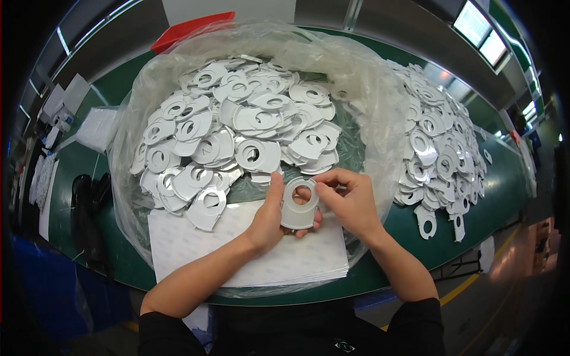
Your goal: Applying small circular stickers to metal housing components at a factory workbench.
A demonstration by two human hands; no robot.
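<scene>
My left hand (272, 215) grips a flat white plastic part (298, 216) with a round hole at its upper end. Its thumb lies along the part's left side, and its fingertips show behind and through the hole. With thumb and fingers pinched together, my right hand (350, 199) meets the part's upper right rim. Whether those fingertips hold anything besides the rim is too small to tell. Beneath both hands lies a stack of white sheets (249, 249). Just beyond them, a big heap of the same white parts (255, 118) sits in an open clear plastic bag (380, 107).
A second heap of white parts (442, 148) covers the right side of the green table (499, 178). At the left lie a black item (89, 219) and a clear plastic packet (98, 127). A red bin edge (193, 31) stands behind the bag.
</scene>
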